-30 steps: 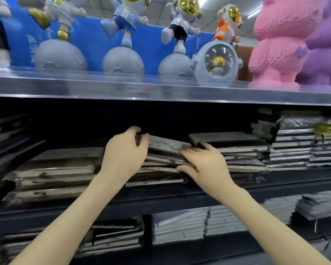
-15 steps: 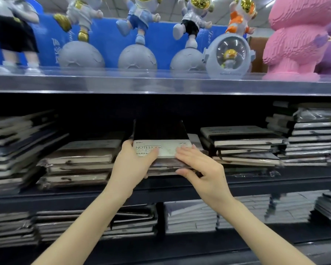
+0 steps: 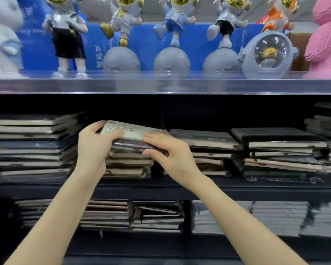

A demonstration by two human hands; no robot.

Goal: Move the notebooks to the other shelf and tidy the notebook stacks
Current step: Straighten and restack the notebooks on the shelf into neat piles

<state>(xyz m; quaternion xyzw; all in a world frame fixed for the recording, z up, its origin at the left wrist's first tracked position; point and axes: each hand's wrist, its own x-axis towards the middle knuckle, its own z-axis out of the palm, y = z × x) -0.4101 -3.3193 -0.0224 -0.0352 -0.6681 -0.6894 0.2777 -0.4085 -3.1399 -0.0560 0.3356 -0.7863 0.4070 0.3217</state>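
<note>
A dark notebook with a pale band reading NOTEBOOK lies tilted on top of a middle stack on the dark shelf. My left hand grips its left end, thumb on the band. On its right front corner rests my right hand, fingers on top and thumb under the edge. More wrapped notebook stacks sit to the left and to the right. The lower part of the held notebook is hidden by my hands.
A clear shelf above carries astronaut figures, a round grey lamp and a pink block bear. The shelf below holds more notebook stacks and pale ones. Taller stacks stand at far right.
The view shifted right and closer. The banded notebook, raised upright half a second ago, now lies lower and tilted on the middle stack, with both hands still on its ends.
</note>
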